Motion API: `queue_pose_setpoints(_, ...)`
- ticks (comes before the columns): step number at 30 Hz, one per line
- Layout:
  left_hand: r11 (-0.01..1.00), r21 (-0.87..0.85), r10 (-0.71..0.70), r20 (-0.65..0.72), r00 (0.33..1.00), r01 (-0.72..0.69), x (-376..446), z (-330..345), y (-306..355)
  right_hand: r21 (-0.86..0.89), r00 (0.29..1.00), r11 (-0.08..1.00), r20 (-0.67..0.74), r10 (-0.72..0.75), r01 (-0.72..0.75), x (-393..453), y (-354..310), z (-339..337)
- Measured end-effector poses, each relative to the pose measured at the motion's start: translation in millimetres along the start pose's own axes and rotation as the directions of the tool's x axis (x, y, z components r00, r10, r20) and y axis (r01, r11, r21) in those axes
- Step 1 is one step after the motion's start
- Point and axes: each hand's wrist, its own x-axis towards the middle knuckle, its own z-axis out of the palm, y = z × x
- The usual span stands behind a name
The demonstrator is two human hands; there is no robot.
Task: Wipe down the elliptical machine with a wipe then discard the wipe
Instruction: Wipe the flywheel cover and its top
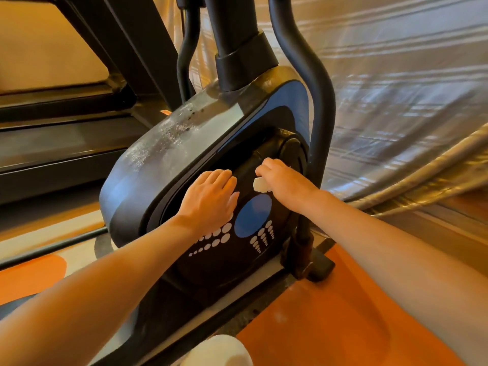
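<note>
Head view: wipe (260,185) gripped in right hand (282,180), pressed to housing (148,178) below crank hub (287,151); left hand (210,200) laid flat beside it.

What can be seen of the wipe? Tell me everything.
The wipe is a small white wad, crumpled and mostly hidden inside the right hand, whose fingers curl round it. Only a lump pokes out at the thumb side. It sits against the black side panel of the elliptical, just above the blue oval.
</note>
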Motion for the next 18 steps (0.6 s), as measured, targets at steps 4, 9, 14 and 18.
queue_pose_setpoints(4,0.999,-0.024,-0.03,0.014,0.999,0.03,20,1,-12,-0.13,0.997,0.991,-0.072,-0.035,0.025,18,7,-19)
queue_pose_setpoints(9,0.998,-0.046,-0.038,0.047,0.998,0.04,40,6,-18,-0.193,0.994,0.981,-0.104,-0.015,-0.006,42,14,-33)
queue_pose_setpoints(14,0.998,-0.062,-0.017,0.046,0.999,0.02,61,10,-21,-0.241,0.982,0.968,-0.187,0.025,-0.071,70,24,-44)
queue_pose_setpoints(18,0.999,-0.024,0.031,0.011,0.999,-0.031,75,16,-20,-0.268,0.948,0.949,-0.309,0.076,-0.164,89,34,-47)
